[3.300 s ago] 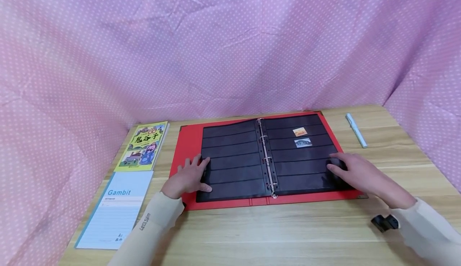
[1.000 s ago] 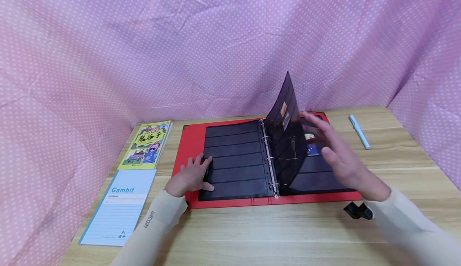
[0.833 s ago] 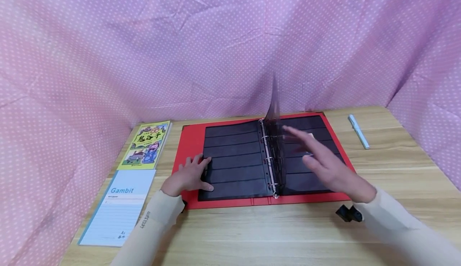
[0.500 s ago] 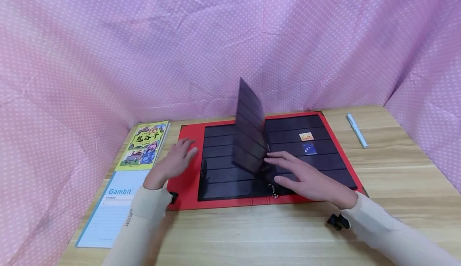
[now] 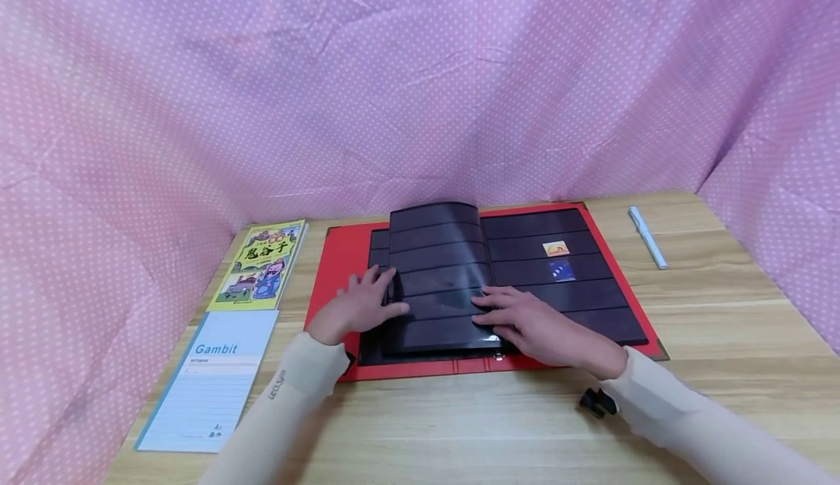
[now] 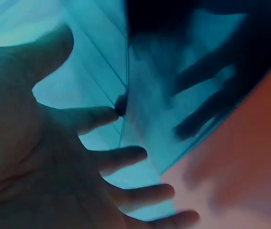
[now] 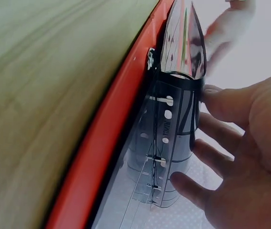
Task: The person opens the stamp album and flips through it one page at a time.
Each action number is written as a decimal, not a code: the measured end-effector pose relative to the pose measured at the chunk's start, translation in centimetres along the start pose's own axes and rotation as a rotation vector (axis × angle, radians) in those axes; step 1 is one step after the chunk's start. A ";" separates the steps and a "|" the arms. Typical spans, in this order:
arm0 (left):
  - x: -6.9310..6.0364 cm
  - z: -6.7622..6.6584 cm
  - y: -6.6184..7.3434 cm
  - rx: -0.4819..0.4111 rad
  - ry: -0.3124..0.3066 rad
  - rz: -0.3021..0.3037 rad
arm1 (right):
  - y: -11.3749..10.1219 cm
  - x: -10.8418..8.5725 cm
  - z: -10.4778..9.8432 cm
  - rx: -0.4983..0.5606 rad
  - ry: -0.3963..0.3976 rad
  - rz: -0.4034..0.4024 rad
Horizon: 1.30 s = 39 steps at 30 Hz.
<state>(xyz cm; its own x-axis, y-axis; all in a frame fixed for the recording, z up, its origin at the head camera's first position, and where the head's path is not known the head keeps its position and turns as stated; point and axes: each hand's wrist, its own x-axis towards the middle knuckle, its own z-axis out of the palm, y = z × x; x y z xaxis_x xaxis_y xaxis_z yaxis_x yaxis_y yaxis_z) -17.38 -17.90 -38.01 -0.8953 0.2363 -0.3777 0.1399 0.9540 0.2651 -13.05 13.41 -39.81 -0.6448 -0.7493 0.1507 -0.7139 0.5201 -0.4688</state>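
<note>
A red binder [image 5: 348, 251] lies spread on the table with black pocket pages. One page [image 5: 436, 281] curves over the left stack, its free edge short of the page beneath. My left hand [image 5: 357, 306], fingers spread, is at that page's left edge. My right hand [image 5: 538, 324] has its extended fingertips on the page near the rings. In the right wrist view, the right hand [image 7: 249, 143] is beside the bulging page and the metal rings [image 7: 159, 160]. On the right page [image 5: 590, 303] sit an orange stamp [image 5: 556, 249] and a blue stamp [image 5: 562, 270].
Left of the binder are a yellow illustrated book [image 5: 256, 266] and a light blue "Gambit" notebook [image 5: 210, 383]. A pale blue pen [image 5: 647, 238] lies on the right of the wooden table [image 5: 459, 427]. Pink dotted cloth [image 5: 420, 91] hangs behind.
The raised page has swung from the right side over to the left. My right hand has followed it leftward; my left hand lifted off toward the left, then came back to the page's edge.
</note>
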 end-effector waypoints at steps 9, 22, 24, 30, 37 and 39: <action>0.6 2.2 0.9 0.136 -0.007 -0.050 | 1.8 0.3 -0.6 0.156 -0.001 0.190; 0.5 2.2 0.3 0.138 0.015 -0.052 | 2.5 0.8 0.0 0.162 -0.038 0.330; 0.4 2.1 0.0 0.145 0.029 -0.039 | 2.1 1.2 0.1 0.151 -0.041 0.346; 0.4 1.9 -1.0 0.163 0.069 -0.025 | 1.2 2.1 0.3 0.092 -0.072 0.383; 0.3 1.3 -2.0 0.100 0.047 -0.131 | 0.6 2.8 0.7 0.037 -0.067 0.373; 0.3 1.1 -2.2 0.108 0.027 -0.122 | 0.4 3.1 0.9 0.017 -0.077 0.374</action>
<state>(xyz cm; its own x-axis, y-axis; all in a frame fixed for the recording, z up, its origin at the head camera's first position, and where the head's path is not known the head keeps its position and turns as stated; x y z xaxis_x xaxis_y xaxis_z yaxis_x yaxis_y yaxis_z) -17.44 -19.71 -39.69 -0.9191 0.1136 -0.3773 0.0725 0.9899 0.1216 -15.07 10.86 -40.34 -0.8371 -0.5380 -0.0987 -0.4284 0.7571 -0.4932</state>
